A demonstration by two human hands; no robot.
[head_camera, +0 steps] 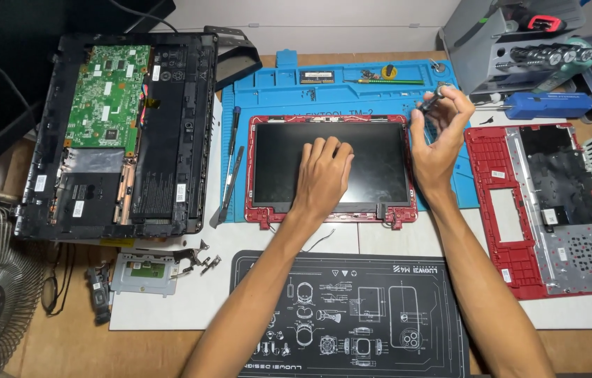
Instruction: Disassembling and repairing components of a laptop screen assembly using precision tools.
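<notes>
The left hand [324,171] lies flat, palm down and fingers together, on the dark glass of the flat laptop screen panel in its red plastic frame [331,210], which rests on the blue silicone work mat [352,87] in the middle of the wooden bench [65,346]. The right hand [436,133] is raised just above the upper right corner of this panel, and its fingers are closed around a small screwdriver with a dark metal handle [430,101]; the tip points down towards the corner, but I cannot tell if it touches the frame. On the left of the mat stands an opened black laptop base with a green circuit board and a flat black battery [117,133]. Between the base and the panel lie two thin tools, one with a blue handle [233,150]. On the right lies a red keyboard cover, turned with its grey metal inner side up [555,210]. Near the person lies a black mat with white line drawings [348,318], and both forearms pass over it.
</notes>
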